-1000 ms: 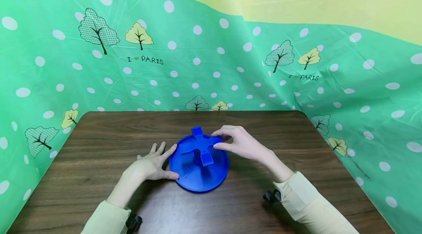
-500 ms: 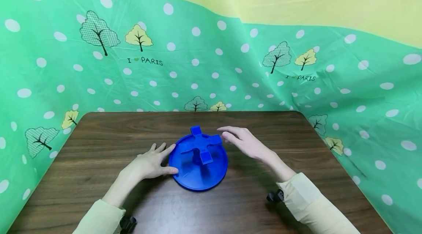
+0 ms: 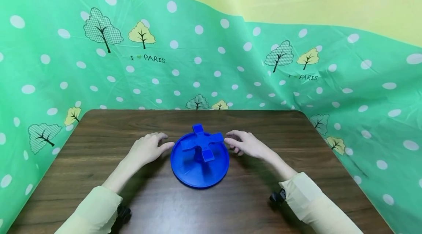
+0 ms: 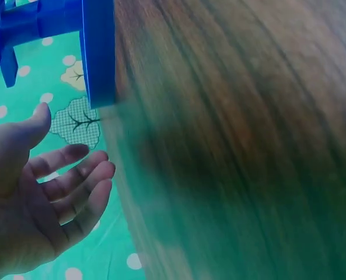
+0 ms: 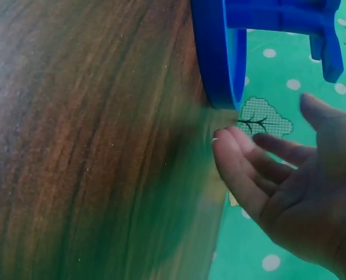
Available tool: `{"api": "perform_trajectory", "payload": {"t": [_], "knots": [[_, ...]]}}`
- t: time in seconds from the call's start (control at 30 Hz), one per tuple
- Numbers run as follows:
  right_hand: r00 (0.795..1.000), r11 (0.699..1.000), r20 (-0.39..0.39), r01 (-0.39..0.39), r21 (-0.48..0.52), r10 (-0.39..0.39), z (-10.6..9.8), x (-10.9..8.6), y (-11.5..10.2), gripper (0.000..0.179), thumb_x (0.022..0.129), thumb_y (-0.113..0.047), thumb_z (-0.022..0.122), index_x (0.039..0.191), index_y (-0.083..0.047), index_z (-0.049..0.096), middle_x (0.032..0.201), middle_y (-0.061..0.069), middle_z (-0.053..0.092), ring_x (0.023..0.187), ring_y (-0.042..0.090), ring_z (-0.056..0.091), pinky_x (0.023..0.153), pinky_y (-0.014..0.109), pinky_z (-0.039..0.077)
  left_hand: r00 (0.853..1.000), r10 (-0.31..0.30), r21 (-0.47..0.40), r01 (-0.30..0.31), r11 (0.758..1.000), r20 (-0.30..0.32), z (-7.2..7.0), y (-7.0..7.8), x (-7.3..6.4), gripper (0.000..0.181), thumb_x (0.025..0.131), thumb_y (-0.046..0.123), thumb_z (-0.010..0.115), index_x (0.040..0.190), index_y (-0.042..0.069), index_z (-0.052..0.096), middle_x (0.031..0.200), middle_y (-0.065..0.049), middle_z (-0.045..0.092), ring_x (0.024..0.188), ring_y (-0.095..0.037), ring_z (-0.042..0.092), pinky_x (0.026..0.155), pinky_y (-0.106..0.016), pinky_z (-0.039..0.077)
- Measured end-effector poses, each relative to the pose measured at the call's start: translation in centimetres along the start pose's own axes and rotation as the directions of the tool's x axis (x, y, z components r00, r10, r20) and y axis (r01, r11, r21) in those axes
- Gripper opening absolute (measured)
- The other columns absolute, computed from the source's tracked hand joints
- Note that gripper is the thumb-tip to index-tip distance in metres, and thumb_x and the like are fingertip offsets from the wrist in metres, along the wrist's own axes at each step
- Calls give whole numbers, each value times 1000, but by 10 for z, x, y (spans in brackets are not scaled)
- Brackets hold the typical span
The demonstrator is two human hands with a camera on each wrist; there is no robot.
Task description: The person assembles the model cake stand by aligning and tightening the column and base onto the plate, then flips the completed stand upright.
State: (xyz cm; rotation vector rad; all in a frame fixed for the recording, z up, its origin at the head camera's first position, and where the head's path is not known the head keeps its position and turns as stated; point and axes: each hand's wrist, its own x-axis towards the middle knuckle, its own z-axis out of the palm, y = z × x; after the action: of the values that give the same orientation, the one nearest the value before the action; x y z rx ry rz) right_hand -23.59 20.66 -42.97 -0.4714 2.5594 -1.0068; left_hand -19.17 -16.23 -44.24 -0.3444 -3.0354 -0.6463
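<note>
A blue round base (image 3: 191,175) with a raised rim lies on the table. From its middle rises a short post topped by a blue cross-shaped piece (image 3: 202,142) with flat arms. My left hand (image 3: 148,148) hovers left of the base, fingers loosely bent and holding nothing; the left wrist view shows a gap between its fingers and the base's edge (image 4: 98,58). On the other side is my right hand (image 3: 245,144), its fingertips close to the cross's right arm. In the right wrist view its relaxed fingers hold nothing below the base's edge (image 5: 210,58).
The dark wood-grain table (image 3: 132,197) has a rounded back edge. Behind and beside it hangs a green and yellow cloth (image 3: 197,69) printed with dots and trees. Black wrist cameras sit by both pale sleeves (image 3: 95,204).
My right hand has let go of the cross's right arm and drawn slightly right. My left hand has come off the base's rim and moved back to the left.
</note>
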Motion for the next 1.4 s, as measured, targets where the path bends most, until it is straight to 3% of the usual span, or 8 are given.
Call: {"api": "perform_trajectory", "payload": {"t": [0.17,0.27,0.5,0.7,0.87,1.0,1.2,1.4], "knots": [[992,995,78,-101,25,98,0,5,3,53,101,-43,63,139,-7,58,94,16,71,69,24,73,65,39,64,995,-51,-29,54,998,85,4,2,7,41,99,53,62,98,15,75,80,1,73,77,-20,69,65,-42,53],[985,990,109,-135,32,130,2,8,4,50,100,-43,65,134,-7,60,91,15,71,66,23,73,63,39,64,988,-78,-32,83,996,133,7,4,9,40,98,53,62,84,18,71,69,3,65,69,-17,61,60,-35,46],[978,985,134,-166,53,157,14,9,2,50,96,-36,73,133,-6,57,79,14,73,59,23,73,58,41,63,974,-108,2,110,994,200,11,9,8,38,92,51,71,75,17,66,68,1,60,67,-18,56,58,-33,40],[982,981,96,-170,96,161,24,9,0,42,92,-21,78,125,-5,56,69,14,72,51,21,70,53,40,62,965,-103,2,106,994,242,11,13,8,34,92,44,72,72,18,67,64,1,62,65,-17,58,57,-33,41],[985,982,60,-169,81,164,27,10,0,33,91,-8,75,119,-3,57,67,14,71,50,21,70,51,39,61,954,-104,-17,113,993,281,33,-4,22,35,92,42,68,64,22,63,52,4,63,56,-15,61,52,-34,42],[984,984,35,-175,44,173,28,12,-1,30,92,-4,73,118,-3,58,67,13,71,50,21,70,51,38,61,964,-79,-4,82,997,254,52,-19,33,33,89,41,66,60,25,60,53,7,61,56,-15,58,51,-35,40],[985,985,28,-171,32,170,30,12,-3,29,92,-3,71,119,-2,59,66,14,70,50,21,70,51,37,61,971,-48,19,45,999,236,23,11,17,30,88,32,66,62,19,60,61,1,58,63,-20,56,57,-35,41],[991,990,23,-135,36,134,28,11,-3,32,91,-5,69,121,2,62,65,13,70,50,20,70,51,38,61,977,-42,38,35,999,211,17,18,10,33,89,32,65,60,18,55,60,3,53,62,-18,53,56,-34,38]]}}
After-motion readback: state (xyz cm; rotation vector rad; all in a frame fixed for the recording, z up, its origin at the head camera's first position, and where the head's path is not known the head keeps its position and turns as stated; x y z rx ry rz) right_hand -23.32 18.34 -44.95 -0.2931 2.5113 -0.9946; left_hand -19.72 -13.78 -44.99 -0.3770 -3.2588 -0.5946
